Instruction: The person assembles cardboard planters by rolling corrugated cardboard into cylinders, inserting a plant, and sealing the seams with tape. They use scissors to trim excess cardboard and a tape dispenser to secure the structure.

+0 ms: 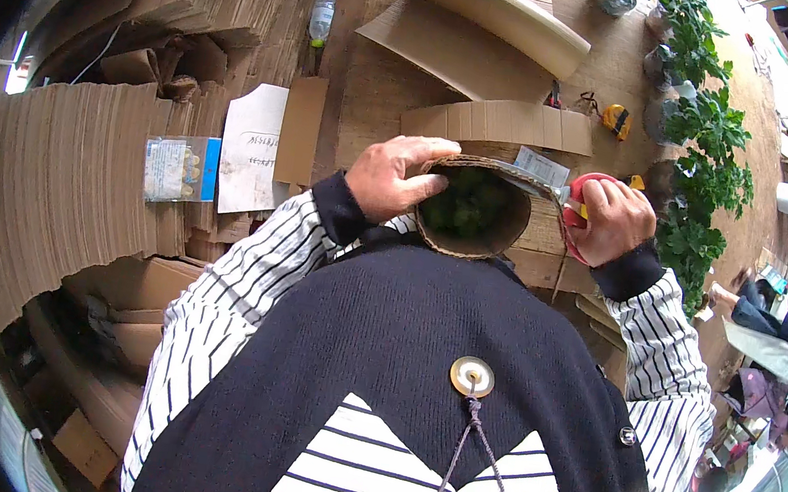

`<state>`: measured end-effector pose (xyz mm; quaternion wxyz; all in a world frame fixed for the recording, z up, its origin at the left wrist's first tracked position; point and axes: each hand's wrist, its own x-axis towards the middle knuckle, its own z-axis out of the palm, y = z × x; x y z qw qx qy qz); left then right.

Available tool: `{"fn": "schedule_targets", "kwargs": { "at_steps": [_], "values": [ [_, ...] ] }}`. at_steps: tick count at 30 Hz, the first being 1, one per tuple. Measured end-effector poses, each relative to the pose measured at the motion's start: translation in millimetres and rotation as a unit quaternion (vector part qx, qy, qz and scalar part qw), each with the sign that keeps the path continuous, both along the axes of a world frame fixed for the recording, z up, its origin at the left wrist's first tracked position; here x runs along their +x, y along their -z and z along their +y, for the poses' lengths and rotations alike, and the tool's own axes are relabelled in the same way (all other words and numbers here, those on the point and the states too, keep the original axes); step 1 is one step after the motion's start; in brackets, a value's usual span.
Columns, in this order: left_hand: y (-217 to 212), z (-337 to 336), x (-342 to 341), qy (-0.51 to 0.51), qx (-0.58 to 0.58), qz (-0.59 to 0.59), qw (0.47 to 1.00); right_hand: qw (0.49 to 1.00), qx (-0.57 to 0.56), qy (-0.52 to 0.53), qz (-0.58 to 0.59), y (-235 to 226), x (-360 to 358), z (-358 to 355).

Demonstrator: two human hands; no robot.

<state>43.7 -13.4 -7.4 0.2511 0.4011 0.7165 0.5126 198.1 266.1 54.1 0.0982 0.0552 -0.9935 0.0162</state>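
Cardboard tube [474, 212] held close at chest: left hand [391, 176] grasping tube's left rim, right hand [611, 220] clenched on red-handled cutter [575, 192], blade at tube's upper rim. Step: trimming rim, likely. Next needs steady tube, slow blade advance.

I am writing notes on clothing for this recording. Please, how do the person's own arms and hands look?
Both hands are bare: the left hand and the right hand wear no gloves. Each arm has a white sleeve with thin dark stripes, ending in a dark cuff at the wrist. No rings or watch can be made out.
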Motion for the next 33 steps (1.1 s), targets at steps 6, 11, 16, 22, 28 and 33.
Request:
{"fn": "schedule_targets", "kwargs": {
  "at_steps": [6, 11, 16, 22, 28, 33],
  "values": [
    [6, 2, -5, 0.052, 0.031, -0.036, 0.998, 1.000, 0.008, -0.024, -0.001, 0, -14, -8],
    [1, -7, 22, -0.037, -0.003, -0.014, 0.999, 0.999, 0.000, -0.046, 0.014, 7, -6, 0],
    [6, -9, 49, -0.050, -0.009, 0.061, 0.997, 0.995, -0.007, -0.080, 0.061, -1, -18, -6],
    [7, -8, 44, -0.021, -0.022, 0.094, 0.995, 0.997, -0.017, -0.076, 0.022, 17, -11, 5],
    [15, -8, 54, -0.088, -0.024, 0.110, 0.990, 0.994, -0.060, -0.085, 0.046, 24, -7, 5],
    [5, -3, 43, -0.022, -0.014, 0.109, 0.994, 0.990, -0.051, -0.114, 0.066, 13, -17, -5]
  ]
}}
